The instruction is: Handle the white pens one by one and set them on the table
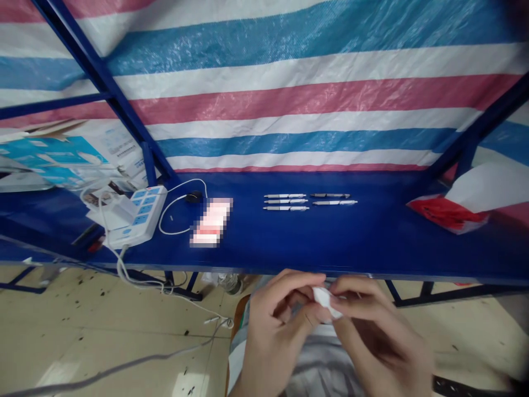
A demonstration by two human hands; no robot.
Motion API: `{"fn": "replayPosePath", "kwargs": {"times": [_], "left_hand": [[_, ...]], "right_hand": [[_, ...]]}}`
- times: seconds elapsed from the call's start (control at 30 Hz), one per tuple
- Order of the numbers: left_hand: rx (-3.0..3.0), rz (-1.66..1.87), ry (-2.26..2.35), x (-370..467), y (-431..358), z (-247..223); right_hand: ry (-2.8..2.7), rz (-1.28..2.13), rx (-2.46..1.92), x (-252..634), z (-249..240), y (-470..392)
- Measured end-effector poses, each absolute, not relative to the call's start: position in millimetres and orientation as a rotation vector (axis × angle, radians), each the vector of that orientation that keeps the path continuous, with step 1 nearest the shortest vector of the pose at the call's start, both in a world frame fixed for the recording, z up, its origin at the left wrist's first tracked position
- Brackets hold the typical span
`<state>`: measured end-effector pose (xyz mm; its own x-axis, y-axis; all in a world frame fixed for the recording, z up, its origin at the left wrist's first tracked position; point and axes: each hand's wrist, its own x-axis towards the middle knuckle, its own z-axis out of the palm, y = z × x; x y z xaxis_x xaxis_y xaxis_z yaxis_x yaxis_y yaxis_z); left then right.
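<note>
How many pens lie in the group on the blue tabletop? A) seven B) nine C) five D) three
C: the pens lie in two short columns on the blue table, three on the left and two on the right, beyond the left hand and right hand, which pinch a small white piece.

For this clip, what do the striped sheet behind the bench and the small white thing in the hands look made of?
Striped sheet: likely woven plastic tarpaulin, glossy, with a fine weave and crinkled shine. Small white thing, pinched between left hand and right hand: matte and soft-looking, perhaps tissue or cloth; too hidden to be sure.
</note>
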<state>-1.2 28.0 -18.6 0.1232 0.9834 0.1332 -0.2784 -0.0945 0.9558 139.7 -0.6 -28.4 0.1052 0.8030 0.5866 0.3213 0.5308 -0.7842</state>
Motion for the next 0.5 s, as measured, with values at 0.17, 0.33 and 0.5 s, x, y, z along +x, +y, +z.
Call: {"fn": "replayPosePath", "kwargs": {"times": [0.17,0.33,0.5], "left_hand": [[1.074,1.231,1.034,-27.4,23.1,-67.5],[1.052,1.212,1.271,-45.8,9.2,-97.2],[1.134,1.039,1.366,-82.0,-3.8,-138.4]], "right_hand": [[-1.638,0.796,-1.011,139.1,-61.5,6.9],[-1.644,1.120,-1.049,136.2,-78.6,10.9],[-1.464,1.119,-1.237,151.3,-86.3,17.1]]}}
